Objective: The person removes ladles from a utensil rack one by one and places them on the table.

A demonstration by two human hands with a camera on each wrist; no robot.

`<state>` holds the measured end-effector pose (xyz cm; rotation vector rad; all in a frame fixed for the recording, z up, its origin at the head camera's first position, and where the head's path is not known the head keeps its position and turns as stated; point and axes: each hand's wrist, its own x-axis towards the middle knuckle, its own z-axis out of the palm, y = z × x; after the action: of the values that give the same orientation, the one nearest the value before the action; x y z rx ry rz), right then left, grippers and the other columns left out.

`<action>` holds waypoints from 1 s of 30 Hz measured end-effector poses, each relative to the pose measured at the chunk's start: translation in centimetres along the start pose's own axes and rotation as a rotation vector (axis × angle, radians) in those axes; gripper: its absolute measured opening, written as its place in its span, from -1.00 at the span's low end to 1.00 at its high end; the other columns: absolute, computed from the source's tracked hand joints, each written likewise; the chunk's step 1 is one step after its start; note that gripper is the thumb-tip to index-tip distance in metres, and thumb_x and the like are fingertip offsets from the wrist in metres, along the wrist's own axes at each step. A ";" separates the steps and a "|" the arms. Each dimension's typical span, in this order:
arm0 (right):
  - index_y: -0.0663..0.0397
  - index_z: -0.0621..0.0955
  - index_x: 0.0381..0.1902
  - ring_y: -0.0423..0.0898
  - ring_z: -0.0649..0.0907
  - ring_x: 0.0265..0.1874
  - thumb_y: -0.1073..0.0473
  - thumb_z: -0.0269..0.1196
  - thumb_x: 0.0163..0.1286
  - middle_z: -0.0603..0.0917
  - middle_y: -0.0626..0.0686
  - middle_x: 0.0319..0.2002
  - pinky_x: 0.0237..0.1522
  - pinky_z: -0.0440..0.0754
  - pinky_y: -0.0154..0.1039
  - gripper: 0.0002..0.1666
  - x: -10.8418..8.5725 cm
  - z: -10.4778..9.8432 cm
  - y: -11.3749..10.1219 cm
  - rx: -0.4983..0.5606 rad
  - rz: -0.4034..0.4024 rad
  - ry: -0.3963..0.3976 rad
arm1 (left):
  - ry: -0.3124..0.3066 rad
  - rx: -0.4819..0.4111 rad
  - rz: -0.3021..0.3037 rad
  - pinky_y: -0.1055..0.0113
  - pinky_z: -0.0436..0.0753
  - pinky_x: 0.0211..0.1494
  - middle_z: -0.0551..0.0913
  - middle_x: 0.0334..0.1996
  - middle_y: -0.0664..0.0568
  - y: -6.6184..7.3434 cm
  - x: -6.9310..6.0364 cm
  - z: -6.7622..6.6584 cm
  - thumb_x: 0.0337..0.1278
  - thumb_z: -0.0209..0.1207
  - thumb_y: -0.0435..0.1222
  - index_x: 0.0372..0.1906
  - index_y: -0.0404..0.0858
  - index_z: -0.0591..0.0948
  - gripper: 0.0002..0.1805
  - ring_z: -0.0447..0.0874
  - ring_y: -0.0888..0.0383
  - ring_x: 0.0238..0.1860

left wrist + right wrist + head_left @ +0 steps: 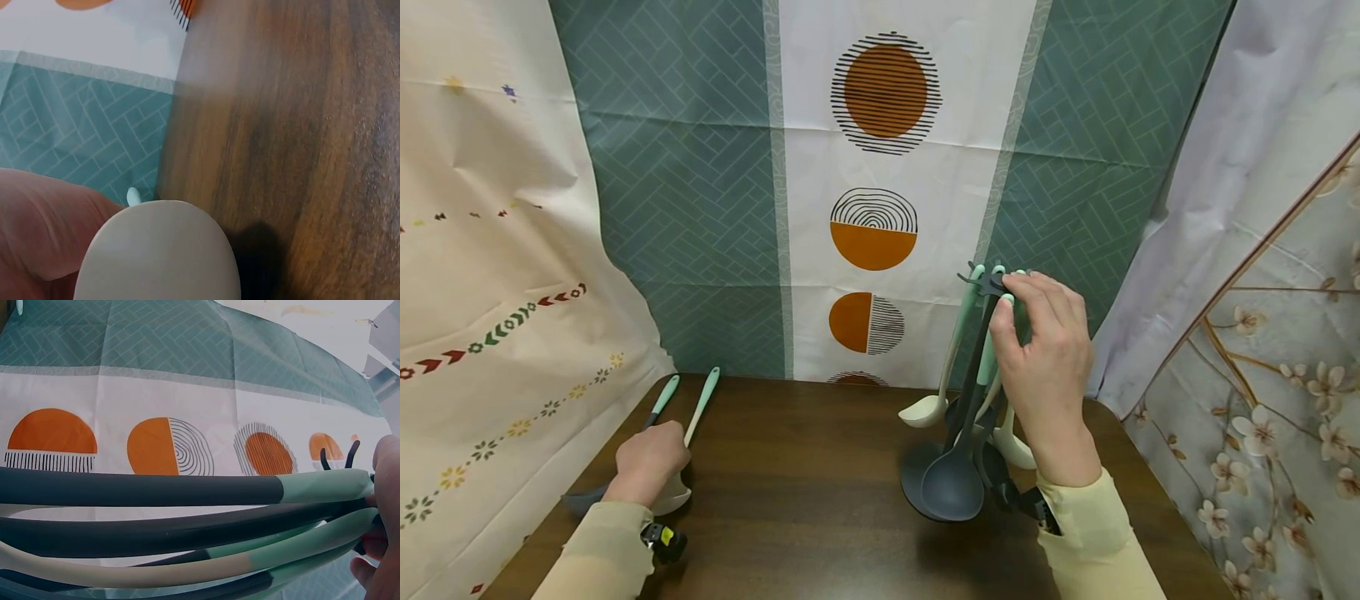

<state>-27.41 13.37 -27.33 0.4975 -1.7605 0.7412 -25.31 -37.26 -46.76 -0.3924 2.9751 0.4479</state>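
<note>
At the right, a dark rack (992, 283) holds several hanging utensils with mint handle ends, among them a dark ladle (953, 487) and a white ladle (925, 411). My right hand (1051, 367) pinches the rack's top beside the handle ends; in the right wrist view the hand (386, 531) is at the right edge, its fingertips partly hidden by a mint handle (325, 486). My left hand (651, 462) grips two utensils at the table's left, their mint handles (703, 402) pointing away from me. A pale utensil head (159, 256) is beside the left hand (50, 231) in the left wrist view.
The brown wooden table (797, 483) runs between the two hands. Behind it hangs a green and white cloth (880, 175) with orange circles. A cream patterned cloth (482, 250) hangs at the left, and a floral curtain (1285, 358) at the right.
</note>
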 end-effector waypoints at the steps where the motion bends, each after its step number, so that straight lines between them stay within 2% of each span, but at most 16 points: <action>1: 0.14 0.81 0.19 0.17 0.64 0.33 -0.03 0.10 0.66 0.81 0.15 0.16 0.31 0.56 0.21 -0.49 0.0 0.0 0.0 -0.004 0.000 -0.004 | 0.003 0.000 0.001 -0.02 0.56 -0.35 0.61 -0.43 -0.11 -0.1 0.0 0.0 0.35 0.25 -0.42 -0.35 -0.30 0.64 -0.89 0.53 -0.10 -0.39; 9: 0.14 0.81 0.18 0.17 0.65 0.32 -0.02 0.11 0.65 0.81 0.15 0.15 0.32 0.56 0.21 -0.50 -0.1 0.0 0.0 0.001 -0.001 -0.002 | 0.002 0.005 0.004 -0.02 0.54 -0.34 0.61 -0.41 -0.12 -0.6 0.2 0.3 0.38 0.21 -0.42 -0.34 -0.31 0.65 -0.88 0.52 -0.12 -0.39; 17: 0.18 0.80 0.19 0.19 0.63 0.33 -0.05 0.08 0.67 0.80 0.18 0.17 0.31 0.56 0.22 -0.47 -0.1 0.0 0.1 -0.015 0.001 -0.019 | -0.016 0.006 -0.009 -0.04 0.58 -0.32 0.65 -0.39 -0.14 -1.1 0.8 0.3 0.37 0.26 -0.42 -0.26 -0.35 0.67 -0.94 0.56 -0.13 -0.37; 30: 0.15 0.81 0.17 0.19 0.65 0.32 -0.01 0.11 0.64 0.81 0.16 0.16 0.31 0.56 0.22 -0.51 0.0 0.0 -0.1 0.005 -0.001 0.006 | 0.031 0.038 0.023 -0.08 0.64 -0.38 0.67 -0.41 -0.18 -0.9 0.7 0.4 0.35 0.21 -0.47 -0.34 -0.35 0.67 -0.89 0.62 -0.14 -0.40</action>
<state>-27.34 13.31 -27.30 0.4996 -1.7531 0.7459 -25.75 -38.13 -47.54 -0.3648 3.0161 0.3901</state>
